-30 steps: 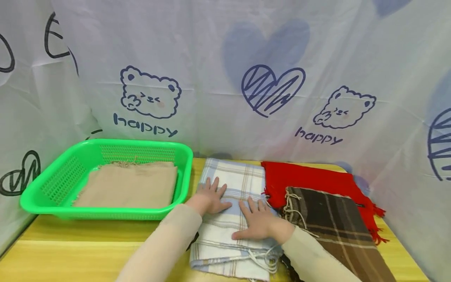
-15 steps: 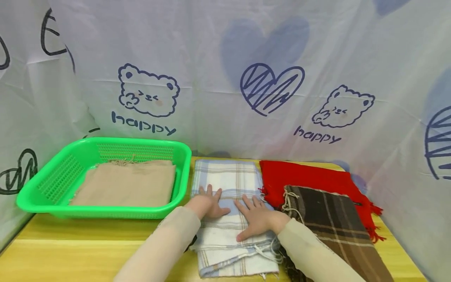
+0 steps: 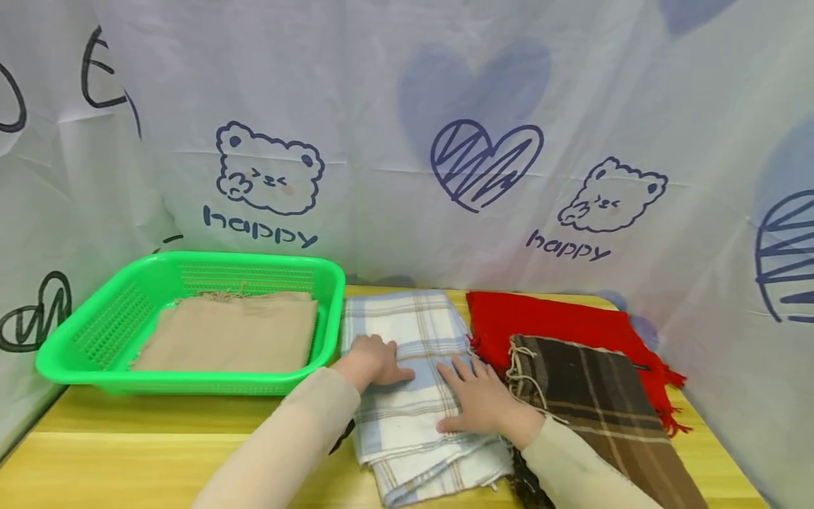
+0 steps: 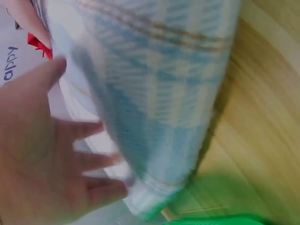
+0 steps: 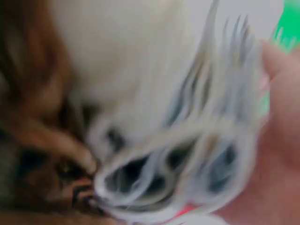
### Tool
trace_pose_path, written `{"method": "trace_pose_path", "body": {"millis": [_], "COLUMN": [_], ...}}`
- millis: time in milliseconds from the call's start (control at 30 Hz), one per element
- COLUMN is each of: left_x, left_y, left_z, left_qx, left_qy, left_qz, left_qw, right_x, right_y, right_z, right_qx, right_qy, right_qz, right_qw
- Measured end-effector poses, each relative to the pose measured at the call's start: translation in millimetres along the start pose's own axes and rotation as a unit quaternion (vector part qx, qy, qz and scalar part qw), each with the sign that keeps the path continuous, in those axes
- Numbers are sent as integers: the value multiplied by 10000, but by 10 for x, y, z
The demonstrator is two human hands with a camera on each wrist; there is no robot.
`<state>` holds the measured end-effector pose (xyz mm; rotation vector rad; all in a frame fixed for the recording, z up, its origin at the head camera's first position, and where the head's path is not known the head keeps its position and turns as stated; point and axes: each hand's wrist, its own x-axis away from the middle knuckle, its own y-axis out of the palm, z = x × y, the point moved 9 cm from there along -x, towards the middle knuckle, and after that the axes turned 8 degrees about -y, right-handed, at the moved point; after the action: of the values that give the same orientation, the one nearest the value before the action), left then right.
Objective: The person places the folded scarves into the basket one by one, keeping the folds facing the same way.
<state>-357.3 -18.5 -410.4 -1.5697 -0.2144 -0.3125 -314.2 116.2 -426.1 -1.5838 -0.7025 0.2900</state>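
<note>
A folded white and light-blue plaid scarf [image 3: 413,417] with fringes lies on the table, and both hands are on it. My left hand [image 3: 376,360] rests on its left side; the left wrist view shows the fingers [image 4: 89,161] reaching along the cloth edge without gripping it. On the right side of the scarf lies my right hand [image 3: 480,399], fingers spread and pressing flat. The right wrist view is blurred: it shows the scarf's rolled, layered folds [image 5: 168,173] beside the right hand [image 5: 276,150].
A green plastic basket [image 3: 191,384] at the left holds a folded beige scarf [image 3: 229,336]. To the right, a brown plaid scarf [image 3: 591,389] partly overlaps a red scarf [image 3: 553,314] on the wooden table [image 3: 159,452]. A printed white curtain [image 3: 381,85] hangs behind.
The scarf's far end has shifted left and its near end right, so it lies more slanted. My left fingers have drawn in from spread; the right hand has moved slightly right.
</note>
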Motion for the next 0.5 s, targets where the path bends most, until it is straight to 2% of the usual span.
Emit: {"method": "trace_pose_path", "body": {"millis": [67,133,233,333,500], "left_x": [-55,-109,-171,-201,-228], "left_y": [-64,-68,22,108,85], "left_z": [-29,-78,-154,-198,-208], "left_qx": [-101,29,452,888,1037], "left_qy": [17,-29,-84,-71,113], "left_qz": [335,396,100,-280,-376], "left_qw": [9994,9992,9989,9956,9938], "right_x": [68,116,139,115,47], "right_y": [11,38,103,135,107], "right_z": [-53,-106,-159,-187,-238], "right_qx": [102,-12,-450,-670,-621], "right_qy": [317,557,732,658,333], "right_qz": [108,153,158,168,27], "right_qw": [9994,9983,9962,9954,9975]}}
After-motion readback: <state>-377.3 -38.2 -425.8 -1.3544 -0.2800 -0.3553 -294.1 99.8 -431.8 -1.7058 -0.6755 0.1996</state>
